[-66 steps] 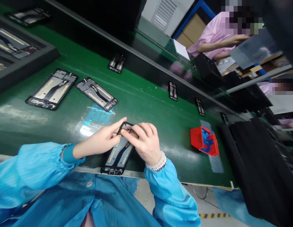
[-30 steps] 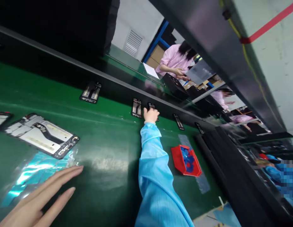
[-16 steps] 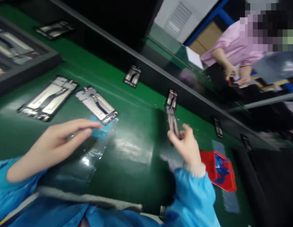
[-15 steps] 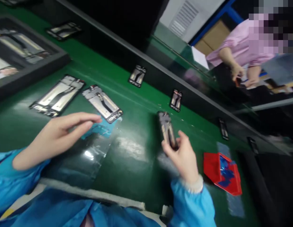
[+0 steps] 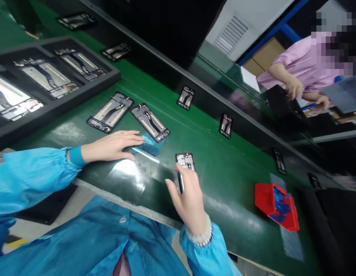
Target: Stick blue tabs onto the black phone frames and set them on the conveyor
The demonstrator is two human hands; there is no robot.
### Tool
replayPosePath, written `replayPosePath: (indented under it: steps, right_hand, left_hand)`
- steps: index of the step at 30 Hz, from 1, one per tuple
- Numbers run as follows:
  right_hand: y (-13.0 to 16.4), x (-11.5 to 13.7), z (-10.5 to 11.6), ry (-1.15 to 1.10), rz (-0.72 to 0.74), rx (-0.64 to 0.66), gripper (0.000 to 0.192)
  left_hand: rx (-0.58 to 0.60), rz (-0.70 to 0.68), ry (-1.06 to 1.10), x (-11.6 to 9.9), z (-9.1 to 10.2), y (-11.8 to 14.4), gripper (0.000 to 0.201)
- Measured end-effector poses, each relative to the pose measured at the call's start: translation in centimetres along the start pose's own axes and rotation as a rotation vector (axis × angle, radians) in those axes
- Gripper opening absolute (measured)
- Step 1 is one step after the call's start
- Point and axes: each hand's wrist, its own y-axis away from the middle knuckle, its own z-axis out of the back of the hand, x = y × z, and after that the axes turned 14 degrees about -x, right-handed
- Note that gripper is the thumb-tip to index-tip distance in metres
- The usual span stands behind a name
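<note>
Centre frame: my right hand (image 5: 187, 195) grips a phone frame (image 5: 184, 165) over the green belt (image 5: 223, 168). Left hand (image 5: 113, 145) open, flat on clear film sheet (image 5: 128, 172). Two frames (image 5: 110, 112) lie upper left, unhandled.

I see bright overhead light glaring white off the green belt (image 5: 223, 180) beside my left hand (image 5: 111, 145). My right hand (image 5: 187, 199) looks slightly motion-blurred, the view tilts and bends at the edges, and the far background sits dark and soft.
</note>
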Motion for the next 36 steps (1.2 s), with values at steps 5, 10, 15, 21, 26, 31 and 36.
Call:
replayPosePath:
  steps: [5,10,15,21,26,31,36]
  right_hand:
    - [-5.6,2.6,-3.7,-0.046,0.144,0.132,0.024]
    - [-10.2,4.6,-7.2,0.137,0.218,0.338,0.019]
    - [-11.7,5.4,-7.5,0.088,0.185,0.423,0.013]
    - [-7.9,2.2,-3.2,-0.811,-0.690,0.117,0.016]
    - [-2.7,3.0,-2.4,-1.375,-1.265,-0.081,0.027]
    - [-0.2,4.8,-2.8,-1.534,-1.352,-0.180,0.028]
    - [0.7,4.8,-2.9,-1.610,-1.371,-0.232,0.028]
  left_hand:
    - [-0.151,0.049,0.022,0.2,-0.7,-0.9,0.029]
    - [-0.172,0.036,0.046,0.2,-0.9,-1.5,0.023]
    - [-0.125,0.052,0.101,0.7,-0.2,-1.3,0.038]
    - [-0.191,0.224,0.464,-3.3,0.8,-0.2,0.051]
    - [-0.365,0.524,0.799,-9.0,-1.0,-0.6,0.033]
    - [-0.387,0.685,1.035,-11.2,-2.5,-1.5,0.023]
    - [-0.349,0.743,1.207,-11.9,-3.2,-1.6,0.023]
